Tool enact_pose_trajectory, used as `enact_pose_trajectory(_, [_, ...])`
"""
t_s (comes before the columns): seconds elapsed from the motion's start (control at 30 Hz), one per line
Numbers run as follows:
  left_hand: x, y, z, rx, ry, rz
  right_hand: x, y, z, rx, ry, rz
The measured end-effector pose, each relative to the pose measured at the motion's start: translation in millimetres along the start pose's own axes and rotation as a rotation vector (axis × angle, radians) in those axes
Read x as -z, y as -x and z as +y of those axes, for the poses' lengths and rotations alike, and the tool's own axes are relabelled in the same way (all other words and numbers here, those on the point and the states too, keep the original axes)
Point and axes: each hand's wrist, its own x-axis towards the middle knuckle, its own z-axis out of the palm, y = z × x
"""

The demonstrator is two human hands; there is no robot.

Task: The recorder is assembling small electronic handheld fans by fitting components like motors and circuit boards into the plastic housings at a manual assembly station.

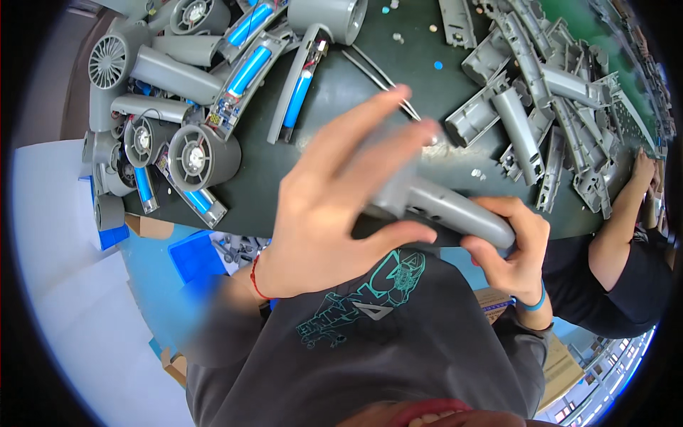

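My right hand (523,249) is closed round the end of a grey handheld fan's handle (455,211), holding it above the near edge of the table. My left hand (320,196) is slightly blurred, its fingers stretched and its thumb apart, over the other end of the fan. That hand hides most of the fan's head, so I cannot tell whether it touches it. Just beyond the left fingertips, metal tweezers (371,72) lie on the dark table. An opened fan handle (299,92) with a blue battery cell rests left of the tweezers.
Fan bodies with round grey heads (203,156) and blue cells crowd the table's left. Grey plastic half-shells (519,135) are piled at the right. Below the table stands a blue bin (196,256). Another person's arm (615,220) reaches in at the far right.
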Motion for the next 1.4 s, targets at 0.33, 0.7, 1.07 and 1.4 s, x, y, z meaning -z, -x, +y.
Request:
enact_pose_trajectory(0.33, [-7,12,-13,0.117,0.188,0.001,-17,-15,-22,-0.358,-0.812,0.023])
enact_pose_trajectory(0.7, [-14,20,-2,0.15,0.173,0.167,-20,-20,-12,-0.123,-0.44,-0.077])
enact_pose_trajectory(1.07, [-8,22,-11,0.157,0.207,0.109,0,-31,-21,-0.324,-0.458,-0.259])
enact_pose_trajectory(1.4, [-15,22,-13,0.09,0.236,0.09,41,-220,4,-0.377,-1.068,0.205])
